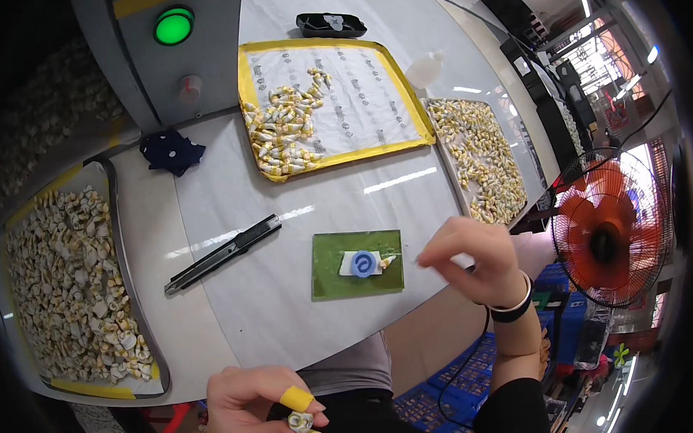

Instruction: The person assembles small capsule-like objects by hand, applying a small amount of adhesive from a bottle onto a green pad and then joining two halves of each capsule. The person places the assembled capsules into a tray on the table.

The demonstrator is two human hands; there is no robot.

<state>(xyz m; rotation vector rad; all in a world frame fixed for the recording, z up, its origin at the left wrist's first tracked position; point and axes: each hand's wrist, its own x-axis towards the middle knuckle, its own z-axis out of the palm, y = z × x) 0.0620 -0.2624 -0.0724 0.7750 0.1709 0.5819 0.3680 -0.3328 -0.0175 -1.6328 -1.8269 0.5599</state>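
Note:
At the table's near edge, my left hand (254,410) pinches a small white tooth-shaped piece (300,423) between thumb and forefinger. Yellow tape wraps that forefinger. My right hand (474,259), with a dark band at its wrist, is raised right of the green mat (326,286). Its thumb and forefinger are closed together, and whatever they hold is too small to make out. Lying on the mat are a white pad (348,268), a round blue disc (363,264) on top of it, and a small yellow-and-white piece (388,261) beside the disc.
A black box cutter (224,255) lies left of the mat. Trays of tooth-shaped pieces stand left (148,330), behind (375,150) and right (439,110). Farther back are a dark cloth (172,151), a clear bottle (425,70) and a black case (330,25). An orange fan (610,230) stands right.

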